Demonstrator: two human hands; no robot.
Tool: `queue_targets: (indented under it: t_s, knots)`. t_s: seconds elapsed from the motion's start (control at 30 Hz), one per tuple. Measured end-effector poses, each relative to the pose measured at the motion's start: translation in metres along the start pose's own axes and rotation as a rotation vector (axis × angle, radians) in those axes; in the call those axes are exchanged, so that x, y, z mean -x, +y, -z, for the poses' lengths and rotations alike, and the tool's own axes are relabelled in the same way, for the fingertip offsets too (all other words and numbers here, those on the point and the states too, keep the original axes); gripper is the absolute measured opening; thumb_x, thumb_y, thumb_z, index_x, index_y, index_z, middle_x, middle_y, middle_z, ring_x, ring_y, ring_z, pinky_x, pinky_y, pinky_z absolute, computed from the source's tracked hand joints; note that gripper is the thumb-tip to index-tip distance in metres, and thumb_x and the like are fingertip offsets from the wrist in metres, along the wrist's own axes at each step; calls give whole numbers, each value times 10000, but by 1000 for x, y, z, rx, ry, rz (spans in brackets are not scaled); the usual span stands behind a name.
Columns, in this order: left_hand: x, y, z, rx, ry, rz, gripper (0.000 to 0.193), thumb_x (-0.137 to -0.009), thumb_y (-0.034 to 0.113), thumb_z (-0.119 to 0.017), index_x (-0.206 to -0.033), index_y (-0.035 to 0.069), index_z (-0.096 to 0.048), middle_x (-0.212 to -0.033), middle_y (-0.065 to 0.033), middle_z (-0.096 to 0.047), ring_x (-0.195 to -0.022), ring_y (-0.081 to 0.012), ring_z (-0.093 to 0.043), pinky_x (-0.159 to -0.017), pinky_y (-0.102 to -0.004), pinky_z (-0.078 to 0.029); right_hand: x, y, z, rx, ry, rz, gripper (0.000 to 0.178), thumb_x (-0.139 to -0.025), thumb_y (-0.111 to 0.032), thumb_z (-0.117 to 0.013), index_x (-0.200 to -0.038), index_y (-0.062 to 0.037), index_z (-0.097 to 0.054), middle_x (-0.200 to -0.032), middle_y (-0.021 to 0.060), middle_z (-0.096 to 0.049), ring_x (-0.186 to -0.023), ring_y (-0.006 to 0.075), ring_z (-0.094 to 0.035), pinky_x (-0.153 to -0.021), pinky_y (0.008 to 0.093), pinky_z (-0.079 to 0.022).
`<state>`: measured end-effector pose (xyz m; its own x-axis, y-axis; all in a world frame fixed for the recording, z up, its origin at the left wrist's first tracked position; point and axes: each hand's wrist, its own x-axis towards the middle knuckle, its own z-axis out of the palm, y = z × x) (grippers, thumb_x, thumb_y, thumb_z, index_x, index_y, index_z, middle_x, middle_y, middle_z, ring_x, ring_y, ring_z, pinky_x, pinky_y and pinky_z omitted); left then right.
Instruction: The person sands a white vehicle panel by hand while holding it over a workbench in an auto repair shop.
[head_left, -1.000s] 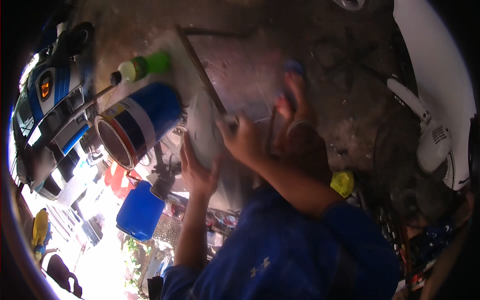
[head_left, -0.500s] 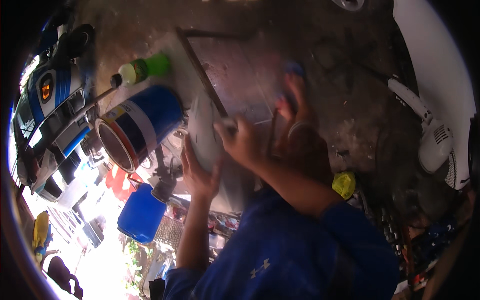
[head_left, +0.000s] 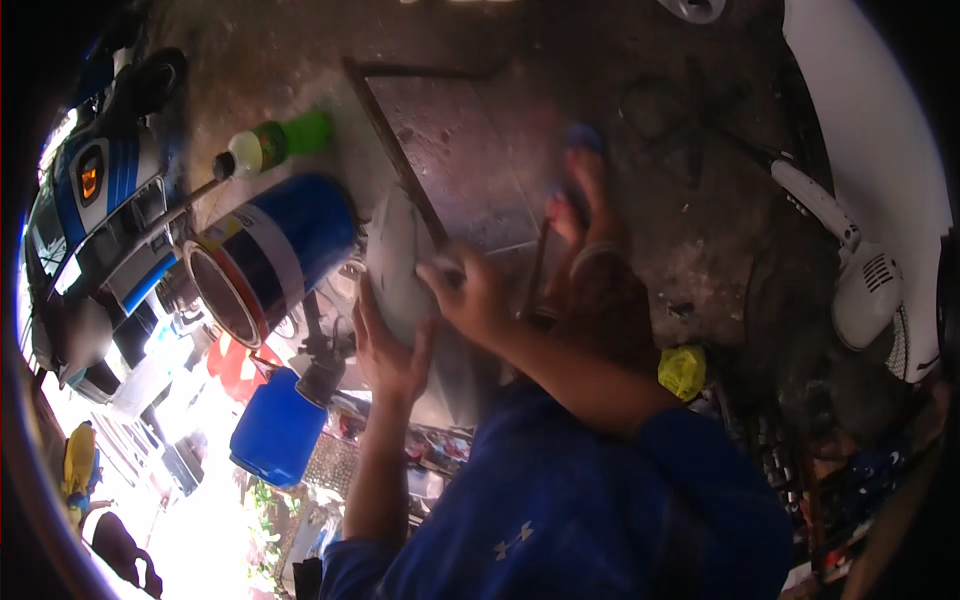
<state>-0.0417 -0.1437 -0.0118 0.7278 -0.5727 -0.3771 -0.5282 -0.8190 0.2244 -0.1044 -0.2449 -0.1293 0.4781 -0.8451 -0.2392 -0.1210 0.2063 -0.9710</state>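
Observation:
A smooth grey-white curved panel (head_left: 393, 240), long and narrow, stands tilted in front of my body. My left hand (head_left: 385, 345) grips its near left side, thumb on one face and fingers along the edge. My right hand (head_left: 468, 297) is closed at the panel's right side, its fingertips against or very close to the surface. Whatever those fingers hold is hidden or too small to make out. The panel's lower end runs down toward my blue shirt and lies in shadow.
Left of the panel lie a large blue tin (head_left: 300, 235) and a green-and-white bottle (head_left: 272, 146). Nearer is a blue plastic container (head_left: 280, 428). A metal frame (head_left: 395, 150) lies ahead, beside a sandalled foot (head_left: 588, 165). A white power tool (head_left: 868, 295) is far right, a yellow bag (head_left: 682, 372) nearer.
My right hand has slid slightly toward me along the panel. The left hand keeps its hold. The whole view has shifted a little.

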Motion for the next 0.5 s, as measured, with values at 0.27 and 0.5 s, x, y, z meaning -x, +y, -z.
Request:
queue_targets:
  t_s: [0.27,0.5]
  knots:
    - [-3,1,-1,5,5,40,970,-900,500,-741,-1631,30,-309,-1499,-308,-495,-1306,-506,-571,-1044,-549,-508,8,1,2,21,-40,-32,338,-882,-261,-856,-923,-15,-627,-791,180,-687,-740,365,-702,-680,428,-543]
    - [1,-4,-3,-1,5,16,998,-897,556,-724,-1640,46,-295,-1496,-310,-498,-1305,-510,-572,-1030,-556,-520,16,1,10,15,-59,4,297,-902,-246,-827,-905,-26,-628,-749,190,-673,-703,394,-704,-620,455,-522]
